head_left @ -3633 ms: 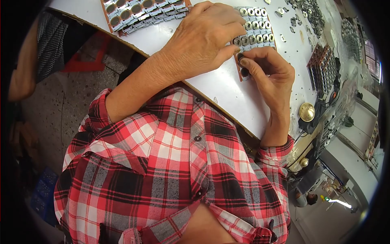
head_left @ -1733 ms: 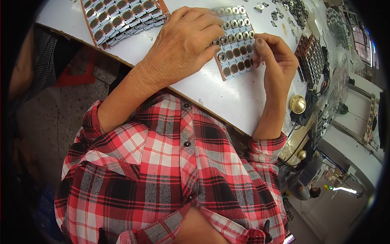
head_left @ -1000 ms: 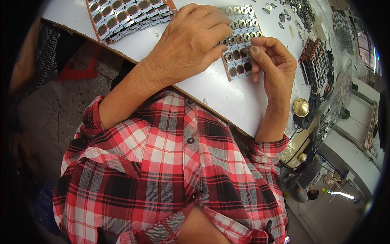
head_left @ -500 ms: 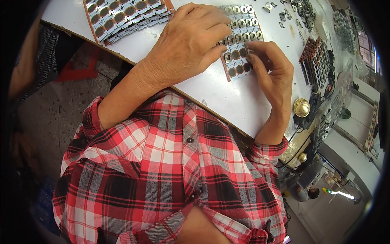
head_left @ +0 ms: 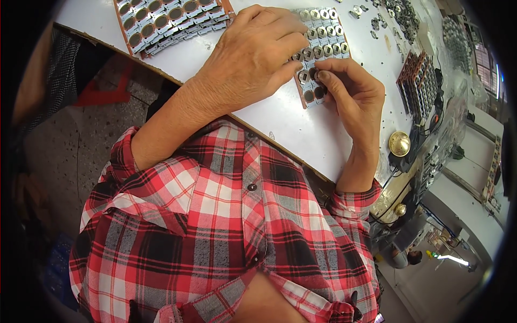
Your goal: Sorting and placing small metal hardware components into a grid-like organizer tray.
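A panel of small circuit boards (head_left: 323, 39) lies on the white table, with round silver metal clips on most of its places and bare dark discs in the near rows. My left hand (head_left: 253, 62) rests along the panel's left edge, its thumb and fingers apart and bent over that edge; its far fingertips are hard to see. Between the thumb and forefinger of my right hand (head_left: 355, 94) is a small round metal clip (head_left: 318, 76), partly hidden. It is at a dark disc in the second row from the near end, beside a fitted clip (head_left: 304, 77).
A stack of similar panels (head_left: 161, 21) with dark discs lies at the far left. Loose metal clips (head_left: 401, 16) are scattered at the far right. More stacked panels (head_left: 417, 83) stand on the right, behind a gold-coloured dome (head_left: 399, 144) and cables. The table's edge (head_left: 264, 139) runs before me.
My right hand has moved a little left across the panel, bringing the clip to the disc beside the fitted one. My left hand stays nearly in place.
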Tool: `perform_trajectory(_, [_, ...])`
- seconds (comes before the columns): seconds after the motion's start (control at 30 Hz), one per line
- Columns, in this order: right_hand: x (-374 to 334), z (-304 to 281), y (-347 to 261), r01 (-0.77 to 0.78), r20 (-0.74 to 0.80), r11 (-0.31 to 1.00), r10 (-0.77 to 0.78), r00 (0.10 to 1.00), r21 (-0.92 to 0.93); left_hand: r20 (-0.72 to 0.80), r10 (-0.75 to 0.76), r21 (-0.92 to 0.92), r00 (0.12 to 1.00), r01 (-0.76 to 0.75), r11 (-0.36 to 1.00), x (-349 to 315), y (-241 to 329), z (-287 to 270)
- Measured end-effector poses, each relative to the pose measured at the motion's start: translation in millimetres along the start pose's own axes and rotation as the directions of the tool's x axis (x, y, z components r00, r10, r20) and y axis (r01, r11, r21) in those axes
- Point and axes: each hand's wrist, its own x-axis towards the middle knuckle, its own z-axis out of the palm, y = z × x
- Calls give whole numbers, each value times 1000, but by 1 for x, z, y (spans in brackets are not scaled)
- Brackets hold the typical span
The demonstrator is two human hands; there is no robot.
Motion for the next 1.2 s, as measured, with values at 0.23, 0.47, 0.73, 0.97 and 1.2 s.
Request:
perform_trajectory(0.23, [-1, 2, 1, 38, 9, 999, -38, 999, -19, 32, -17, 24, 999, 16, 1000, 2, 2, -4])
perform_trajectory(0.47, [-2, 4, 6, 51, -29, 997, -53, 998, -61, 430, -350, -194, 832, 463, 865, 36, 23, -41])
perform_trajectory(0.73, [3, -3, 11, 181, 61, 972, -173, 983, -148, 462, -376, -194, 803, 506, 841, 33, 22, -38])
perform_trajectory(0.97, [6, -6, 1, 21, -9, 1000, -21, 1000, -7, 450, -396, -171, 800, 513, 841, 23, 27, -31])
perform_trajectory(1.2, [55, -44, 20, 190, -221, 893, -298, 929, -407, 410, -407, -157, 816, 503, 850, 22, 26, -32])
